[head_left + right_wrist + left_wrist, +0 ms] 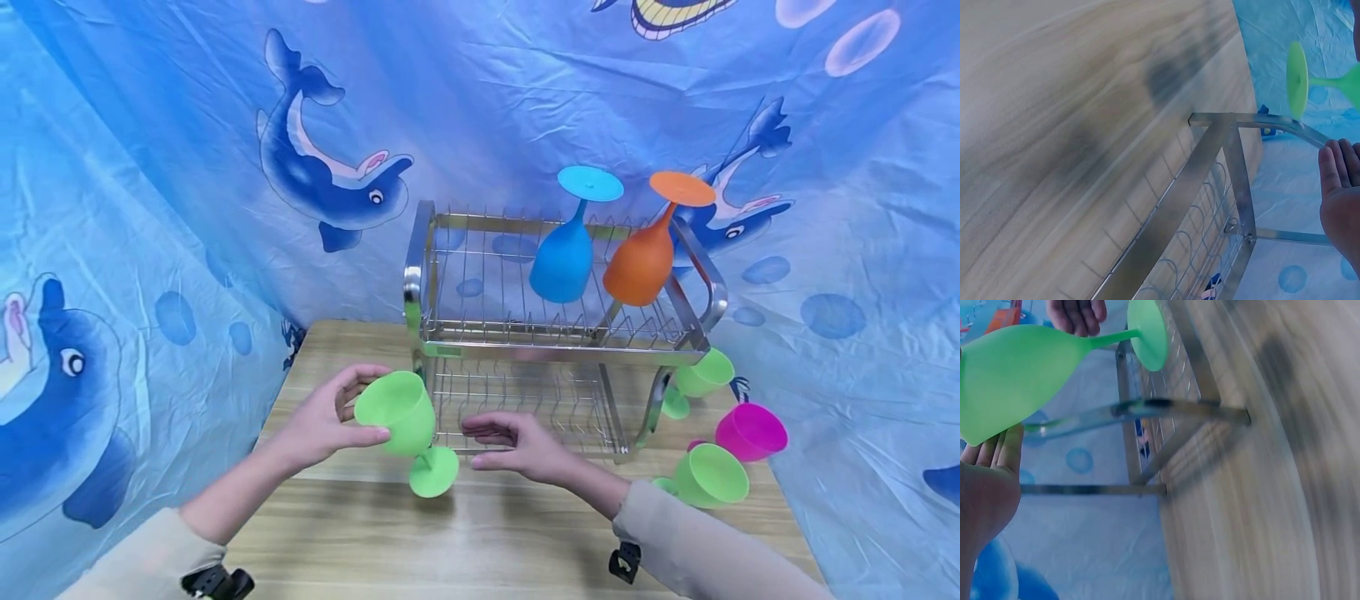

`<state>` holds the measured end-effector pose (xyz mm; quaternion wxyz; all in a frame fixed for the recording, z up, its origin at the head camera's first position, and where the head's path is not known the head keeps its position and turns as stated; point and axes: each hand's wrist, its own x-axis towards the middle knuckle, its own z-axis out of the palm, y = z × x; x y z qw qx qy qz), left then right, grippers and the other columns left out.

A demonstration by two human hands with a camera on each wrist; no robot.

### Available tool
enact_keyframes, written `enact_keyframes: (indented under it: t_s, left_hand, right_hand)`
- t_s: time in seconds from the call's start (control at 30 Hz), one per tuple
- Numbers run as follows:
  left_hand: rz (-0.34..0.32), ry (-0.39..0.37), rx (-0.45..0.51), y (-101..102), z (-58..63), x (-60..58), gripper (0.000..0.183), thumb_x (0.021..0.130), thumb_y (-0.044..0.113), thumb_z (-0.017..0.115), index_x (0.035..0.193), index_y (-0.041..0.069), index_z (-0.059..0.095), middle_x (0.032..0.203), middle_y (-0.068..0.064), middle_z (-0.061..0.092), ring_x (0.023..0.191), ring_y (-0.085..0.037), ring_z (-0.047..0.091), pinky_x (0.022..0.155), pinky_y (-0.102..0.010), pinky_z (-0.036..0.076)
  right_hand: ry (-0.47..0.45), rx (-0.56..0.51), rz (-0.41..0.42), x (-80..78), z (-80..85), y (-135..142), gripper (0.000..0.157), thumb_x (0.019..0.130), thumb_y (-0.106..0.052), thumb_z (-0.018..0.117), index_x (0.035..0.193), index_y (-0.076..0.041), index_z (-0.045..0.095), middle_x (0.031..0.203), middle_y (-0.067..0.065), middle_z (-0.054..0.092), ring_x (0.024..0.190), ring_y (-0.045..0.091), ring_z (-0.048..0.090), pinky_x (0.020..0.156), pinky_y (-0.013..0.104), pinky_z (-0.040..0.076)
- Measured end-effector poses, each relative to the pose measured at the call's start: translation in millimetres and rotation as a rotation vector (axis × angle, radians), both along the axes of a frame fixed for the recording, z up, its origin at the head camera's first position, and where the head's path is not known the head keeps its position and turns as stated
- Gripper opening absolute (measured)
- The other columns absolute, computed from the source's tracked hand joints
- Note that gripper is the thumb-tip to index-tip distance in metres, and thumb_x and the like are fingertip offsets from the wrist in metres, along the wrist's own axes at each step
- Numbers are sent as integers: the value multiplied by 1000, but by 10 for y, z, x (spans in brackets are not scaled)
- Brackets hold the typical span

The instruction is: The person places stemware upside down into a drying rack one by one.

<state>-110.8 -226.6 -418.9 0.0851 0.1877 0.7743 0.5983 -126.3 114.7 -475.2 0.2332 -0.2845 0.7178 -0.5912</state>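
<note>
My left hand (327, 417) holds a green plastic goblet (397, 412) by its bowl, thumb on the near side and fingers behind. The goblet tilts, its mouth up toward the head camera and its round foot (434, 472) low and to the right, above the table. In the left wrist view the bowl of the green goblet (1019, 375) lies against the fingers (1007, 447). My right hand (525, 447) is just right of the foot, fingers loosely bent and nothing in them. The right wrist view shows the foot (1297, 80) apart from that hand.
A two-tier metal dish rack (558, 353) stands at the back. Its top tier carries a blue goblet (564, 258) and an orange goblet (641, 262), both upside down. Right of it, green goblets (711, 475) and a magenta goblet (752, 432) are on the wooden table (360, 542).
</note>
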Motion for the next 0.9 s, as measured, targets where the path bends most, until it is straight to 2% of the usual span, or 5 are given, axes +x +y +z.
enact_keyframes:
  t_s: [0.13,0.33,0.4,0.57,0.9]
  left_hand:
    - [15,4,64,112,-80,11,74,85,3,87,147,-5,49,137,-22,61,119,-15,66,99,-26,60]
    - [32,-3,138,287,-189,17,73,86,2,87,148,-4,48,140,-23,60,120,-18,67,99,-28,61]
    - [30,-2,153,337,-208,23,74,86,3,87,148,-5,48,140,-24,60,121,-20,66,100,-28,60]
    - [38,-15,178,437,-220,29,77,85,3,87,150,-3,47,143,-22,60,125,-23,65,103,-30,59]
    - [47,-6,210,526,-232,19,78,84,4,88,150,-2,48,144,-22,60,128,-29,64,102,-30,60]
  right_hand:
    - [0,-16,16,10,9,-34,56,96,-11,82,145,6,59,146,28,61,135,44,61,114,42,53]
    - [-10,-10,27,39,-20,-33,55,97,-12,81,145,5,60,144,22,65,133,39,64,113,44,53]
    - [-12,-8,31,38,-36,-29,54,97,-13,80,144,5,61,143,20,66,132,37,65,113,43,54]
    - [-5,1,13,40,-47,-20,47,97,-9,80,138,7,64,134,21,71,123,33,71,110,49,56]
    - [22,34,-55,21,-75,-10,35,95,-7,81,124,8,71,116,20,76,103,18,75,96,30,63]
